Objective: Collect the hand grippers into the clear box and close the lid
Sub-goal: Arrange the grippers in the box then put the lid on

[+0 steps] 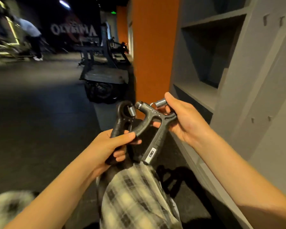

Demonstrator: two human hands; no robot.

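Two black hand grippers with silver coil springs are held in front of me. My left hand [113, 146] is shut on the handles of the first hand gripper [121, 120], whose looped top points up. My right hand [182, 119] is shut on the spring end of the second hand gripper [155, 129], its counter handle hanging down and left. One handle of the second gripper reaches under my left thumb, so the two grippers touch. No clear box is in view.
A grey shelf unit [221, 66] with open cubbies stands on the right beside an orange pillar [153, 52]. A bin with a black liner [104, 95] and gym machines lie ahead. A person [31, 37] stands far left. My plaid-clothed legs [135, 195] are below.
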